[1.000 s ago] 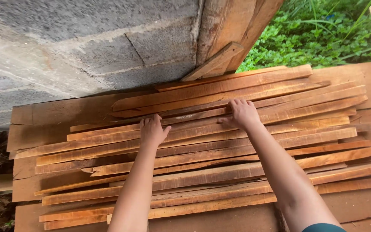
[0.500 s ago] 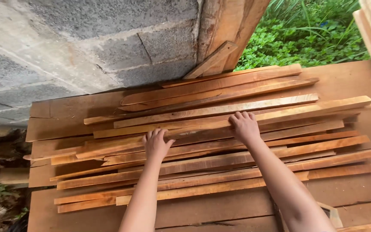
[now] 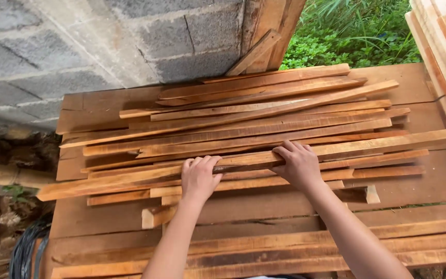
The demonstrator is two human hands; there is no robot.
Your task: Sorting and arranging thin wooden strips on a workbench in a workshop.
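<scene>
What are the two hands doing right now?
Left hand: closed, fingers curled over a long wooden strip.
Right hand: closed on the same wooden strip, further along.

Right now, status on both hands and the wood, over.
Left hand and right hand both gripping one long slat. Slat sits atop loose slat pile on plank table. Block wall behind; nothing blocking.

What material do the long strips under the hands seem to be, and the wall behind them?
The strips look like raw, unpainted wood: orange-brown, with visible grain and rough sawn edges. The left hand and the right hand both grip one long strip. The wall appears to be bare grey concrete block, coarse, with mortar joints showing. The platform below seems to be darker wooden boards.
</scene>
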